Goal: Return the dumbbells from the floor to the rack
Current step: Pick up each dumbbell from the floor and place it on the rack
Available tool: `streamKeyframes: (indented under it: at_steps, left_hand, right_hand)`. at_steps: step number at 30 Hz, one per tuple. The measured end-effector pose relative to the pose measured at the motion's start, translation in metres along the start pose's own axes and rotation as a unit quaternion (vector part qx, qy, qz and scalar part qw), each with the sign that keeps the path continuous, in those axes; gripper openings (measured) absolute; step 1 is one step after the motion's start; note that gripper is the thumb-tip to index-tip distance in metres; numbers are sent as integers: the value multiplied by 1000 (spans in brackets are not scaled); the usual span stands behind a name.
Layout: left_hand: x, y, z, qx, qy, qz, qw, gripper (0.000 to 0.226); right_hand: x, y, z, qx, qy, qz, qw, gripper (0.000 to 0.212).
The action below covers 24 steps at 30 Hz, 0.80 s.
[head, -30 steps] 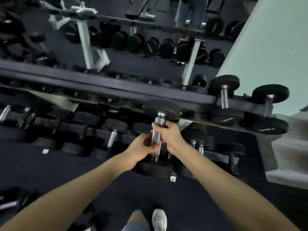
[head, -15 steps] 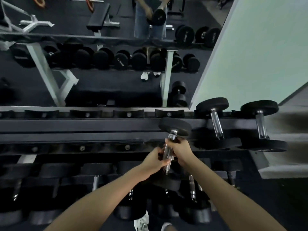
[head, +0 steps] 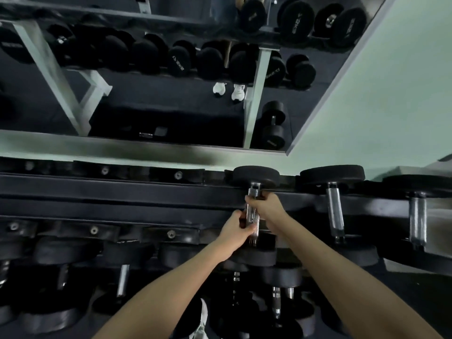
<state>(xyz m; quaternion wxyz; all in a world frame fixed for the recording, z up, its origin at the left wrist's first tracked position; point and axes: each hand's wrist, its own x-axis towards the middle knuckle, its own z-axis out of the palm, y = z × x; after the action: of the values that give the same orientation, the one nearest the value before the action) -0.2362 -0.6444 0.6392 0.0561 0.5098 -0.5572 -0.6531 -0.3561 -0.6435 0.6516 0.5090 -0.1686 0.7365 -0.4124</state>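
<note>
The left hand (head: 236, 231) and right hand (head: 267, 209) clasp the dumbbell (head: 255, 176); its far head, previously short of the rack (head: 122, 192) rear rail, now aligns with the neighbouring dumbbell (head: 335, 211) at 3 o'clock.

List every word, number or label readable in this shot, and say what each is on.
"KG", mirror-reversed, number beside it unreadable: white print on the reflected dumbbell end.
White prints on other reflected dumbbells: too blurred to read.
No text visible on the held dumbbell or the rack.
</note>
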Motion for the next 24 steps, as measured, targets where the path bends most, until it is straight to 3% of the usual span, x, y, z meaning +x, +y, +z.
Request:
streamKeyframes:
  at_steps: [4,8,15,24]
  left_hand:
    - [19,-1,12,-31,17,-16,999,31]
    - [29,-7,16,-71,19,-27,997,23]
    - [31,-8,10,-56,25,-35,997,21]
    - [18,-10,4,23,73,-40,996,40]
  right_hand:
    - [25,-2,-7,-21,-15,11,1000,13]
    - [35,2,-11,-21,-41,14,999,24]
    - [40,8,-5,-37,-42,2,998,23]
    - [29,9,-3,-125,-7,-30,992,40]
